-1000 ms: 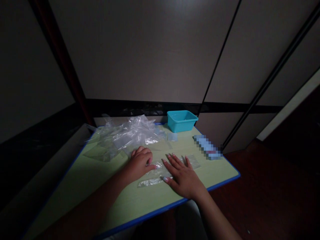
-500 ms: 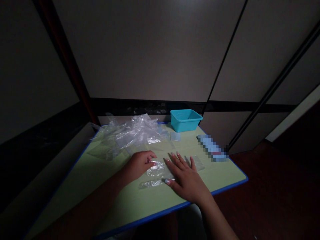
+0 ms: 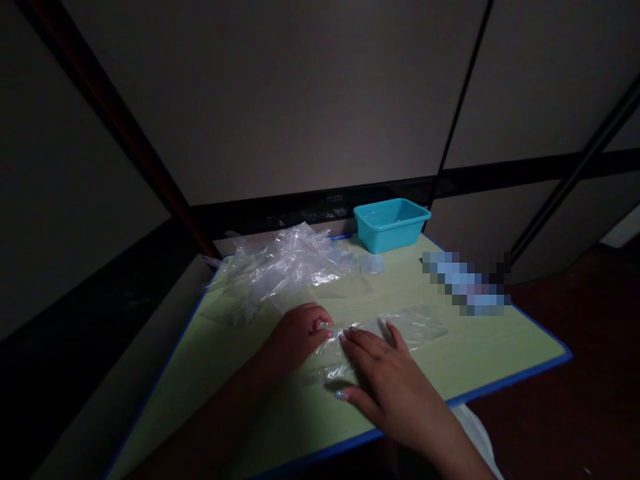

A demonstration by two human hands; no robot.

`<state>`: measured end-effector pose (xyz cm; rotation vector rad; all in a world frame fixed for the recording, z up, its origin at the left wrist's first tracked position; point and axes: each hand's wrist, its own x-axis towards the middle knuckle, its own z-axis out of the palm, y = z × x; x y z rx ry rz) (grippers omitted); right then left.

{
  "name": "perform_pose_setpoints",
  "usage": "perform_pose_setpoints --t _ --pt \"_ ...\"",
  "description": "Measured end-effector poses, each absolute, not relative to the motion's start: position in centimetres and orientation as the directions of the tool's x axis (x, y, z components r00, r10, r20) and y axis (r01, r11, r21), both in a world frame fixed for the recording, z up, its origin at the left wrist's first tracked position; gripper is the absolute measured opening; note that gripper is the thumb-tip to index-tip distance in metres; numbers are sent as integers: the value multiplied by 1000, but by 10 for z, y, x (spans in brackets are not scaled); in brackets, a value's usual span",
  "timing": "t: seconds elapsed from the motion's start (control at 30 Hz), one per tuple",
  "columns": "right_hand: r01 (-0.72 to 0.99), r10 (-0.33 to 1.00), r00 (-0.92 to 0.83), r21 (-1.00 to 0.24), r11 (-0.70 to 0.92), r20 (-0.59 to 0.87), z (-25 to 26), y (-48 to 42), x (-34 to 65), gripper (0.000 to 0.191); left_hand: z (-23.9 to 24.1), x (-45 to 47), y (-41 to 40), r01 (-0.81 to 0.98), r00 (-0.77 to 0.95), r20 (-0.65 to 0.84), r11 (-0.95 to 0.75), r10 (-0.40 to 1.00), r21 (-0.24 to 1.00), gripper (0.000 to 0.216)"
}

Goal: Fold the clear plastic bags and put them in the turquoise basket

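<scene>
Currently, the clear plastic bag [image 3: 420, 323] lies flat on the tabletop [image 3: 505, 353], near its front edge. The left hand [image 3: 300, 328] is nearly closed, thumb and fingers pinching the bag's left end. The right hand [image 3: 393, 380] is spread, fingers resting across the bag's middle and partly covering it. On the right side lies a pale blue pack [image 3: 463, 283] – pixelated, so any print is unreadable. A heap of clear plastic film [image 3: 295, 263] occupies the area behind the left hand; beside it – a small pale square [image 3: 371, 264], just before the turquoise bin [image 3: 395, 238].
</scene>
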<state>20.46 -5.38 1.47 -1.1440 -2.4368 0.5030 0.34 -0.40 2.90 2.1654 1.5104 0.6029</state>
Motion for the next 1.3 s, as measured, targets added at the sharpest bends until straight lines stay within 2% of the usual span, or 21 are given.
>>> perform_pose_setpoints --t 0.1,0.23,0.37,0.57,0.67,0.8,0.97,1.17,1.3 --pt "639 780 -595 -475 605 192 15 -54 205 60 30 1 -5 757 396 119 -397 910 519 14" --pt "648 779 -598 -459 608 188 16 -55 204 60 29 -2 -4 761 544 91 -536 834 367 20" --pt "653 777 -601 -446 613 189 14 -55 205 59 34 1 -6 772 588 51 -578 807 265 25" --pt "647 777 -600 -457 610 188 14 -54 205 57 38 6 -9 833 478 -40 -438 877 339 34" --pt "635 776 -602 -476 608 188 16 -55 207 56 38 7 -10 836 481 -68 -434 874 334 36" --pt "621 773 -595 -486 615 218 19 -56 211 51 42 6 -12 803 541 -11 -512 841 304 38" --pt "698 832 -501 -457 551 239 19 -54 211 44 40 -3 -10 782 577 21 -559 817 275 32" --pt "705 833 -485 -446 552 266 20 -49 209 34 24 -13 -3 774 554 57 -539 830 333 30" --pt "705 794 -517 -367 607 319 32 -35 221 32 29 -10 -4 760 544 71 -526 836 381 28"
